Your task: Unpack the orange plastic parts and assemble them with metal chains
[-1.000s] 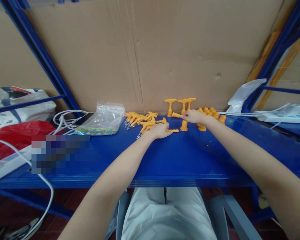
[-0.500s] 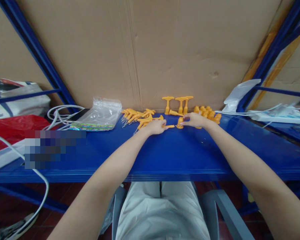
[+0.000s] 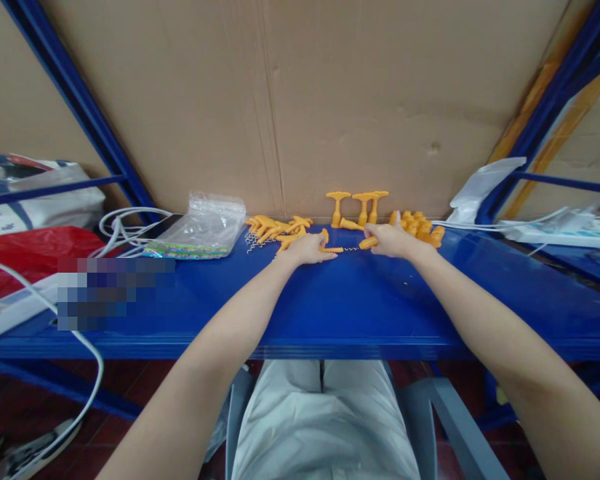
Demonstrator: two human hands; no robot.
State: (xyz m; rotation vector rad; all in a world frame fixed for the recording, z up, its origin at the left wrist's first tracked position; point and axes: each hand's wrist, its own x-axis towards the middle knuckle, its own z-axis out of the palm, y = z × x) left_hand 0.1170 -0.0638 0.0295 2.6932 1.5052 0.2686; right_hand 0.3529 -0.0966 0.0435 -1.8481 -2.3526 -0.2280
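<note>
My left hand (image 3: pixel 306 250) is closed around a yellow T-handled corkscrew (image 3: pixel 334 250). Its metal spiral points right, toward my other hand. In my right hand (image 3: pixel 387 241), thumb and fingers pinch a yellow sleeve (image 3: pixel 367 244) that lies tilted on its side, just right of the spiral's tip; the two look slightly apart. Left of and behind my left hand is a pile of yellow corkscrews (image 3: pixel 267 229) with bare spirals. Several yellow sleeves (image 3: pixel 423 225) are grouped behind my right hand, which partly hides them.
Yellow T-handled pieces (image 3: pixel 337 208) stand upright against the cardboard (image 3: pixel 180 100), with one yellow piece (image 3: pixel 351 225) lying near them. Clear plastic bags (image 3: pixel 205 223) lie to the left on the blue table (image 3: pixel 330 313). White cables (image 3: pixel 120 230) and a power strip (image 3: pixel 563 230) are at the sides.
The yellow sleeve in my right hand has gone from upright to tilted on its side, in line with the spiral. My left hand has shifted slightly left, its thumb reaching along the corkscrew's shaft.
</note>
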